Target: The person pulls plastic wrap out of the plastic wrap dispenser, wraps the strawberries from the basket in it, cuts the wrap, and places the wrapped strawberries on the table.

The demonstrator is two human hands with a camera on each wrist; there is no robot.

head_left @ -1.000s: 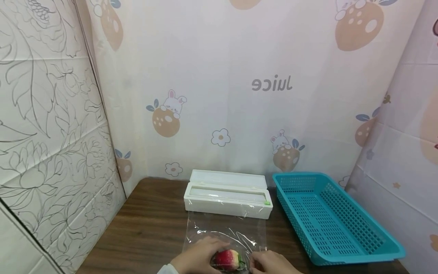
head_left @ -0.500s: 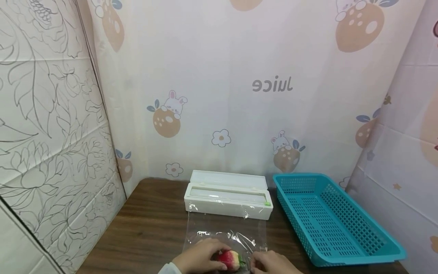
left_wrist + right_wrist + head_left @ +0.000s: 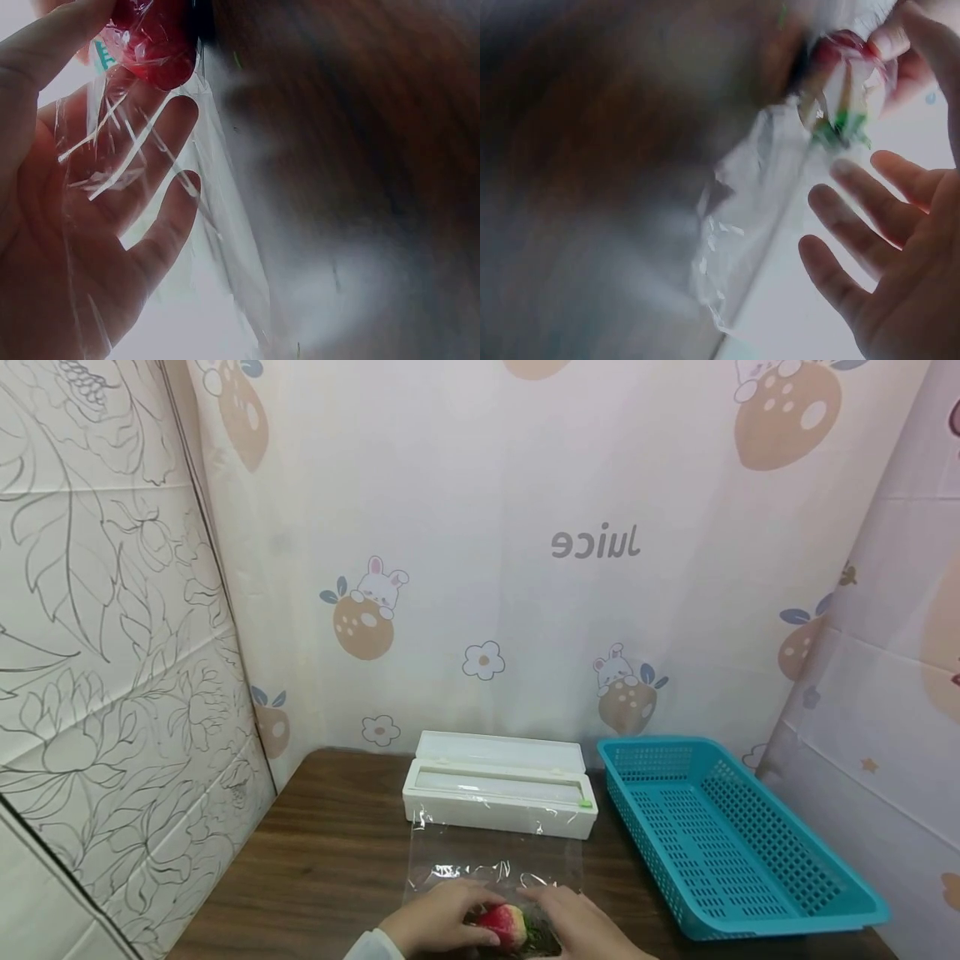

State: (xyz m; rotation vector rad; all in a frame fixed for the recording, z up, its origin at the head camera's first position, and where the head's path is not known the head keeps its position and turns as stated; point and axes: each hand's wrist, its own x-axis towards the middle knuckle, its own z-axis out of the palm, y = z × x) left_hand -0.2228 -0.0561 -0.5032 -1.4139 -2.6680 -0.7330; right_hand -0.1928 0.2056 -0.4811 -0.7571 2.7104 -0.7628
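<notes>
A red fruit point(image 3: 504, 927), pale yellow near its green leafy end and much like a strawberry, lies wrapped in clear plastic film at the front of the table. My left hand point(image 3: 442, 918) holds it from the left, thumb and forefinger pinching its red body through the film point(image 3: 112, 150). Around the leafy end, to the right, my right hand point(image 3: 581, 922) reaches with its fingers extended; in the right wrist view they are spread apart. From a white film dispenser box point(image 3: 498, 814) with its lid raised, the film sheet point(image 3: 495, 852) runs toward both hands.
To the right stands a turquoise perforated basket point(image 3: 787, 931). A dark wooden table point(image 3: 315, 835) lies under everything, with patterned white sheets point(image 3: 480, 568) hanging behind and at both sides. A small green slider point(image 3: 586, 803) sits on the box's right end.
My right hand has unfolded from a curled pose at the film's right side, and its fingers now reach forward and left beside the fruit's leafy end. My left hand keeps hold of the fruit.
</notes>
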